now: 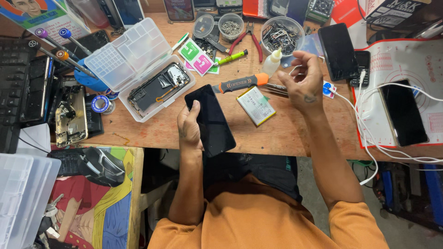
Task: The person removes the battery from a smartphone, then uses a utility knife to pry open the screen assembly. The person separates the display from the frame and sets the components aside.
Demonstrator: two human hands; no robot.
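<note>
The left hand [190,127] grips a black, glossy, rectangular smartphone [210,119] from its left edge, thumb laid across the dark glass near the top corner and the other fingers hidden underneath. The phone lies tilted, its top end over the wooden workbench [152,131] and its lower end hanging past the bench's front edge above the person's lap.

The right hand [301,82] is raised above the bench, well to the right of the phone, its fingers loosely curled and the thumb and forefinger pinched together; whether they hold something small cannot be told. Just below and left of it lie a white rectangular phone battery [256,105] and a grey-and-orange handled opening tool [240,84]. A small white glue bottle [272,62] stands just beside the hand. A clear plastic compartment box [138,69], lid open, holds phone parts to the left.
</note>
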